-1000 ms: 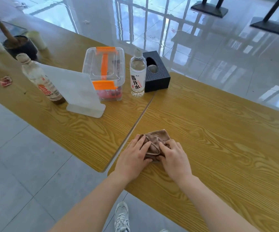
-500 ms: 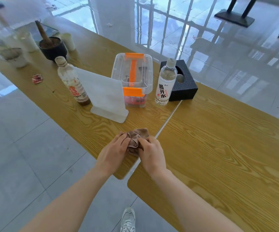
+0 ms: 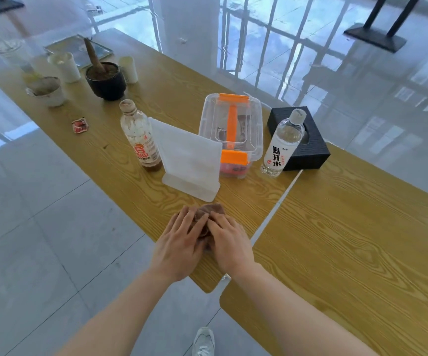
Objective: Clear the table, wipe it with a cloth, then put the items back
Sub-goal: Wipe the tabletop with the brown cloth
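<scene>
Left hand (image 3: 179, 244) and right hand (image 3: 229, 244), fingers straight, atop bunched brown cloth (image 3: 211, 210)

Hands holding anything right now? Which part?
Brown cloth, bunched on the table: left hand presses its left side, right hand its right side. No clear pinch or lift.

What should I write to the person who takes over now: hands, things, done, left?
Hands: left hand and right hand both press the bunched cloth, on the left table near its front edge.
Things: sign, brown bottle, clear box, water bottle and black box stand grouped behind the cloth.
Done: items seemingly gathered aside.
Left: wiping, then putting items back.
</scene>
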`<move>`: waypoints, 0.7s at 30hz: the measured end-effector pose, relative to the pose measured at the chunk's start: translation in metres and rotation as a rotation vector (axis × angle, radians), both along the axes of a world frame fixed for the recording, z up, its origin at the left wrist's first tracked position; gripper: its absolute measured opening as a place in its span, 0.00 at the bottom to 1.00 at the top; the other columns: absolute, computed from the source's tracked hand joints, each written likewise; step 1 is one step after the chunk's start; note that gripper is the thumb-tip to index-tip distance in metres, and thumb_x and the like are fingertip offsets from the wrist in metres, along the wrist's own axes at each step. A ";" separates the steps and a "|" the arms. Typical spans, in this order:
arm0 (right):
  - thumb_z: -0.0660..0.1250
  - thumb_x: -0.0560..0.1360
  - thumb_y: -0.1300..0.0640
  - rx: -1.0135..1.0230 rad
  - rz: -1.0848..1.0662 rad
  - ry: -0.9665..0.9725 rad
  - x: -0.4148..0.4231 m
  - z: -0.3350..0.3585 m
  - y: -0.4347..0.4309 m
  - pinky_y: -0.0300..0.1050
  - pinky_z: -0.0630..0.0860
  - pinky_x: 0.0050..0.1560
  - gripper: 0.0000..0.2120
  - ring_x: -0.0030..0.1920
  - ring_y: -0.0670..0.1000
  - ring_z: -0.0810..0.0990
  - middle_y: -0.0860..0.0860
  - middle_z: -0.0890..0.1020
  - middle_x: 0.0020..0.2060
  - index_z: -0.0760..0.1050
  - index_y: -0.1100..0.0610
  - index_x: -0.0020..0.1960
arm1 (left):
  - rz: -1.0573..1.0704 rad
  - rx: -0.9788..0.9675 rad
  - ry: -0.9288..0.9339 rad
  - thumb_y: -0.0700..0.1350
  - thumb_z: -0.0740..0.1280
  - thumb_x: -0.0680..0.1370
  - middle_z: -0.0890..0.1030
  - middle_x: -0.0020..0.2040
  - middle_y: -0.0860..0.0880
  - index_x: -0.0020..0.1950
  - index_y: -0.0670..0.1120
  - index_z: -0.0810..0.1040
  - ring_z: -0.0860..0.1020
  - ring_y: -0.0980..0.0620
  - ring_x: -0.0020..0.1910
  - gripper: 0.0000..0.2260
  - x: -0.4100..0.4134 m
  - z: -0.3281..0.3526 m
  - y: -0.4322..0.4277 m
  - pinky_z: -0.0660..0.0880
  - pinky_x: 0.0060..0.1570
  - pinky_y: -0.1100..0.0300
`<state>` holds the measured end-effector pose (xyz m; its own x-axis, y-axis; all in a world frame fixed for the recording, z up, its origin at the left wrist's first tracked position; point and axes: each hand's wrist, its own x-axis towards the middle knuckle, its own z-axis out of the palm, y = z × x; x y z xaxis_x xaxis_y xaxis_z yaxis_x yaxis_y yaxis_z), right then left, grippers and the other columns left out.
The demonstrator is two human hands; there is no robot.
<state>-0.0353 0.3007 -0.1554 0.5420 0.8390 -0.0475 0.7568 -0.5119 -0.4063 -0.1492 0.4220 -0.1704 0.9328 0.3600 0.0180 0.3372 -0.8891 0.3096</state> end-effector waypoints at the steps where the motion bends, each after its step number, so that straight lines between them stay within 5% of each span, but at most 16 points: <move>1: 0.67 0.76 0.53 -0.009 0.007 0.005 0.001 0.001 0.000 0.53 0.69 0.68 0.24 0.72 0.55 0.68 0.50 0.73 0.71 0.72 0.52 0.71 | 0.010 -0.005 0.035 0.59 0.48 0.82 0.55 0.82 0.45 0.81 0.53 0.57 0.49 0.45 0.81 0.27 0.003 -0.001 0.000 0.48 0.79 0.50; 8: 0.62 0.81 0.55 -0.012 0.019 0.106 0.011 0.012 -0.002 0.50 0.67 0.71 0.20 0.72 0.54 0.68 0.50 0.73 0.71 0.72 0.53 0.72 | 0.008 -0.015 0.188 0.64 0.43 0.80 0.52 0.82 0.45 0.82 0.55 0.50 0.46 0.45 0.81 0.31 0.005 -0.003 0.002 0.41 0.79 0.52; 11: 0.61 0.81 0.58 0.010 -0.055 0.185 0.019 0.026 -0.012 0.48 0.68 0.69 0.19 0.69 0.55 0.70 0.50 0.75 0.69 0.73 0.53 0.71 | 0.020 -0.073 0.205 0.64 0.43 0.77 0.56 0.81 0.46 0.81 0.55 0.53 0.51 0.46 0.81 0.32 0.011 0.012 0.008 0.47 0.79 0.50; 21: 0.68 0.79 0.55 0.087 -0.292 0.247 0.089 0.082 -0.043 0.47 0.74 0.64 0.23 0.64 0.51 0.77 0.52 0.79 0.64 0.72 0.54 0.73 | 0.091 0.060 -0.128 0.45 0.72 0.75 0.70 0.73 0.41 0.74 0.45 0.69 0.70 0.39 0.71 0.28 0.047 0.097 0.023 0.73 0.64 0.42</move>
<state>0.0540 0.2579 -0.0735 0.7400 0.6575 -0.1415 0.4582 -0.6469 -0.6096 -0.1020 0.4455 -0.0734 0.8848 0.4381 0.1586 0.3787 -0.8746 0.3028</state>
